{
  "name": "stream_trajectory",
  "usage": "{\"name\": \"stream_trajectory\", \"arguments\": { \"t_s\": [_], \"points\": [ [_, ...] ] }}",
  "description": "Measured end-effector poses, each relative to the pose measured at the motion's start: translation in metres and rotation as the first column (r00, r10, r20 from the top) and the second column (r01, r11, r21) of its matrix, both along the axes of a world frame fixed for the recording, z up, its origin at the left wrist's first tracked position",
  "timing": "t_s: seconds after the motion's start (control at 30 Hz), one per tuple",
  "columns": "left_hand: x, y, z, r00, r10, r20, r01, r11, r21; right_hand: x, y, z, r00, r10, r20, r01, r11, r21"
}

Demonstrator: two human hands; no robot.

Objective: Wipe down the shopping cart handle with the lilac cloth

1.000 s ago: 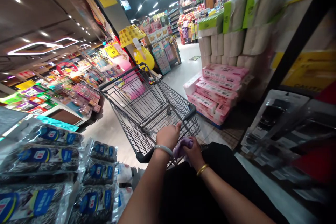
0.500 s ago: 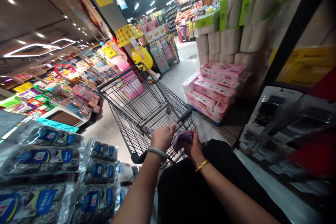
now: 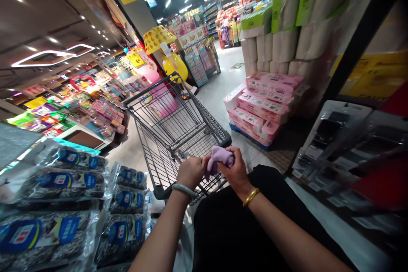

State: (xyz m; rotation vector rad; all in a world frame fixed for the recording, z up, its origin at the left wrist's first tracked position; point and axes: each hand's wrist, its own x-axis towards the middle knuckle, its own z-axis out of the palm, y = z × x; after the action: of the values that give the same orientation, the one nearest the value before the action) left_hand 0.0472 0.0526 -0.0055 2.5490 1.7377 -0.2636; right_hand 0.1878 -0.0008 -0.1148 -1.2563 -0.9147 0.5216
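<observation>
A crumpled light purple cloth point(image 3: 221, 155) is between my hands over the near end of a dark wire shopping cart point(image 3: 185, 136). My right hand point(image 3: 236, 173), with a gold bangle at the wrist, is closed round the cloth's right side. My left hand point(image 3: 190, 172), wearing a pale bangle, is closed with its fingertips at the cloth's left edge. The cart's handle bar is largely hidden behind my hands and the cloth. Its basket opens away from me, and I see no goods in it.
Bagged dark dry goods point(image 3: 65, 179) are stacked at near left. Pink packs point(image 3: 264, 108) sit on a blue pallet point(image 3: 251, 137) at right, below wrapped paper rolls point(image 3: 283, 44). Boxed items hang on a rack point(image 3: 334, 136) at near right. A yellow display figure point(image 3: 175, 68) stands beyond the cart.
The cloth has turned and lifted slightly, showing a lighter side. My left hand has come off the handle area, its fingers now meeting the cloth. The view has shifted slightly.
</observation>
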Motion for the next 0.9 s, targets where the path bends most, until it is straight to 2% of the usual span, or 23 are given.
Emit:
{"name": "stream_trajectory", "arguments": {
  "t_s": [0.1, 0.2, 0.27, 0.4, 0.5, 0.63, 0.8, 0.9],
  "points": [
    [-0.007, -0.002, -0.001, 0.999, -0.01, -0.05, 0.011, 1.0, 0.013, 0.001, -0.002, -0.007, 0.995, -0.004, 0.099, 0.002, 1.0, 0.021],
    [-0.017, -0.005, -0.001, 0.997, -0.023, -0.069, 0.024, 0.999, 0.021, 0.003, -0.005, -0.02, 0.99, -0.03, 0.138, 0.034, 0.999, -0.025],
    [-0.024, -0.008, -0.001, 0.998, -0.026, -0.064, 0.027, 0.999, 0.019, 0.004, -0.007, -0.018, 0.99, -0.056, 0.127, 0.059, 0.998, -0.026],
    [-0.038, -0.014, -0.001, 0.997, -0.03, -0.068, 0.031, 0.999, 0.021, 0.002, -0.011, -0.005, 0.986, -0.072, 0.149, 0.065, 0.996, 0.057],
    [-0.044, -0.019, -0.001, 0.997, -0.036, -0.069, 0.038, 0.999, 0.031, 0.0, -0.014, -0.012, 0.989, -0.023, 0.144, 0.021, 1.0, 0.017],
    [-0.05, -0.024, -0.003, 0.996, -0.051, -0.069, 0.054, 0.998, 0.045, -0.003, -0.021, -0.022, 1.0, -0.004, 0.031, 0.007, 0.995, -0.099],
    [-0.062, -0.035, -0.004, 0.994, -0.097, -0.059, 0.1, 0.994, 0.049, -0.006, -0.038, -0.005, 0.998, 0.055, 0.024, -0.055, 0.998, -0.027],
    [-0.072, -0.043, -0.003, 0.993, -0.098, -0.065, 0.101, 0.994, 0.043, -0.006, -0.048, -0.012, 0.995, 0.082, 0.063, -0.08, 0.996, -0.038]
  ]
}}
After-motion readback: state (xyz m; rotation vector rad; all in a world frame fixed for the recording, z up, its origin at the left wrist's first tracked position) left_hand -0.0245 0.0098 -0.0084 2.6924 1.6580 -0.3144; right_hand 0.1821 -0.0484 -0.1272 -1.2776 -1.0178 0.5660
